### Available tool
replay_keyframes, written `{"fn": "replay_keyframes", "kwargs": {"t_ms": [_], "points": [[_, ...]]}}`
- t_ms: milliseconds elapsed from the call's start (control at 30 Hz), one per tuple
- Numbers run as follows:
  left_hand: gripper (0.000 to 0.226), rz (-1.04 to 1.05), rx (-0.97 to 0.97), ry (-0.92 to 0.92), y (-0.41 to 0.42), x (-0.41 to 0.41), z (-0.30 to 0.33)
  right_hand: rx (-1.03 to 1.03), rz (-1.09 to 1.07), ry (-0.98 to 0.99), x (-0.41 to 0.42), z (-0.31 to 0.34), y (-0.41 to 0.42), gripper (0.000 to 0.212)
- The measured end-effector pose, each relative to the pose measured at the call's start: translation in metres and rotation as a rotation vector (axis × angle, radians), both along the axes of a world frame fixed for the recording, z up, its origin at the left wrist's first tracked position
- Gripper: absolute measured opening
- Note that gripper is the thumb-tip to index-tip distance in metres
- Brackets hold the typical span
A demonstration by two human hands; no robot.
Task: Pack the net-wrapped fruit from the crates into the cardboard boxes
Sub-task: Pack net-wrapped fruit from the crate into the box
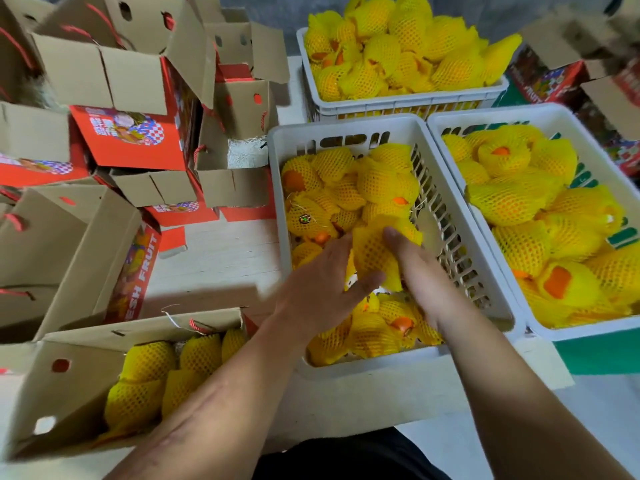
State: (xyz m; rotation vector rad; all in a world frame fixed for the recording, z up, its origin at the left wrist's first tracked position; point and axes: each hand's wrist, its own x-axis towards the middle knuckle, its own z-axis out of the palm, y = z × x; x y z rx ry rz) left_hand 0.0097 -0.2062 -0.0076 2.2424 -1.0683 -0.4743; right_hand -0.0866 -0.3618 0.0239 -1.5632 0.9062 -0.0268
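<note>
- Pale counter [221, 258] carries three white crates of fruit in yellow foam nets, plus a heap of open red-and-brown boxes at our left.
- We have both hands in the near crate [460, 216], which sits just beside the right crate [512, 237]; the far crate [391, 102] stands behind them.
- Our left hand [322, 289] and right hand [415, 268] cup one fruit [375, 251] between them, fingers curved along its sides and the thumb underneath; it sits just above the pile.
- The box [45, 382] being filled lies at lower left, already holding several netted fruit [149, 379].
- To do this lift well, we judge we should grip the body of the fruit rather than the loose net ends, so the sleeve does not slip off.
- We should bring it up clear of the crate wall, then set it into a gap in the box instead of dropping it, to avoid bruising.
</note>
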Motion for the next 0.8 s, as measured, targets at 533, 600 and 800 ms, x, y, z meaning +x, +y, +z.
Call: {"fn": "replay_keyframes", "kwargs": {"t_ms": [533, 600, 800], "points": [[0.055, 0.151, -0.575, 0.517, 0.185, 0.013, 0.024, 0.110, 0.182, -0.281, 0.033, 0.026, 0.203, 0.049], [0.053, 0.150, -0.598, 0.558, 0.214, 0.017, 0.023, 0.105, 0.152, -0.292, 0.039, 0.023, 0.233, 0.044], [0.048, 0.279, -0.589, 0.852, 0.284, 0.044, 0.014, 0.132, 0.080, -0.167, 0.055, 0.007, 0.299, 0.044]]}}
